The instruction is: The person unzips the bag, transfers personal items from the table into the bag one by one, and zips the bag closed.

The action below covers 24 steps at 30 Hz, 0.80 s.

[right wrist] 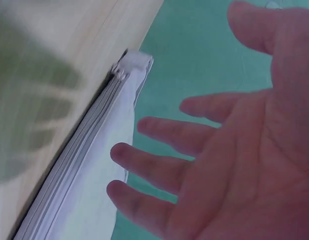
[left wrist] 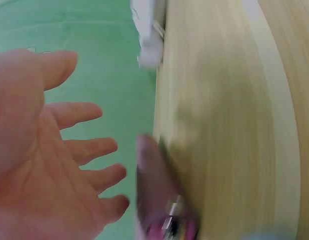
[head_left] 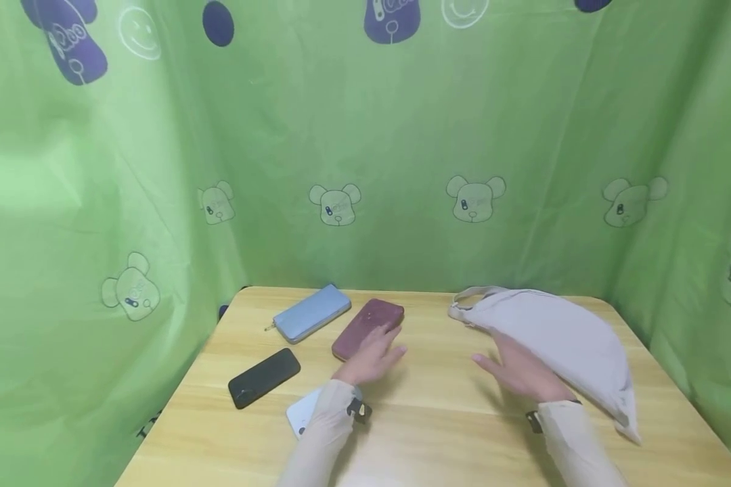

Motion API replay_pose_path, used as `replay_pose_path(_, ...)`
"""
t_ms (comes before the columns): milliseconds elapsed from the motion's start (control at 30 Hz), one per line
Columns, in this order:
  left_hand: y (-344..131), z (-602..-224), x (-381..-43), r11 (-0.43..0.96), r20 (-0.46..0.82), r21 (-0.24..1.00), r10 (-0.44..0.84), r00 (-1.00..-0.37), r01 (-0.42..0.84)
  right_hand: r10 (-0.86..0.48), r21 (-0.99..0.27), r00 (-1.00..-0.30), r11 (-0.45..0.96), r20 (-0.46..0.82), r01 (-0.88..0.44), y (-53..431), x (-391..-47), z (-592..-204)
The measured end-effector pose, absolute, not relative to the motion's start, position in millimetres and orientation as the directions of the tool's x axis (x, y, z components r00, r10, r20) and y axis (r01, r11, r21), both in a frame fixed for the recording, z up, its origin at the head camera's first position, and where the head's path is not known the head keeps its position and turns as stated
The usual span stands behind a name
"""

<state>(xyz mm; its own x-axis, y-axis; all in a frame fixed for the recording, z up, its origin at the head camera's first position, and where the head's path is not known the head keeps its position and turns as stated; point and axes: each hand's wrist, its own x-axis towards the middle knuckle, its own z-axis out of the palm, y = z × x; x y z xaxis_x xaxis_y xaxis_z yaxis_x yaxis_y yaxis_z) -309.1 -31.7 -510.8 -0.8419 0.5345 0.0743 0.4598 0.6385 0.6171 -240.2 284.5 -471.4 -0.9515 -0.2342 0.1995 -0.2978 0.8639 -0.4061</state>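
Note:
My left hand (head_left: 370, 358), fingers spread, overlaps the near end of a maroon zip wallet (head_left: 374, 315) in the head view. The left wrist view shows that palm with nothing in it, and the wallet (left wrist: 157, 185) beyond the fingertips, its zipper pull toward the camera. On the other side, my right hand (head_left: 522, 368) is held with loose, extended fingers beside a pale grey crescent-shaped bag (head_left: 560, 331). Its palm is bare in the right wrist view, where the zipped edge of the bag (right wrist: 94, 155) lies past the fingers. The bag's strap loops at its far left end.
A light blue zip wallet (head_left: 313, 312) lies at the back left of the wooden table (head_left: 438, 439). Nearer sits a black phone (head_left: 264, 377). A white phone (head_left: 301, 411) is partly hidden beneath the left sleeve. Green printed curtains (head_left: 402, 135) surround the table's back and sides.

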Motion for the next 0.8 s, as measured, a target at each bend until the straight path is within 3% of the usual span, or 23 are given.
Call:
replay_pose_path(167,-13,-514,-319,0.532,0.079,0.741,0.537,-0.84,0.41,-0.131,-0.444,-0.987,0.882,0.092,-0.159,311,-229,-470)
replay_pose_path(567,48,-525,-346,0.416,0.021,0.871,0.499,-0.866,0.261,0.011,-0.447,-0.995,0.894,0.097,-0.033,384,-206,-476)
replay_pose_path(800,78,-535,-359,0.344,-0.013,0.93,0.389,-0.921,0.132,0.061,-0.426,-0.99,0.905,0.125,0.002,414,-191,-483)
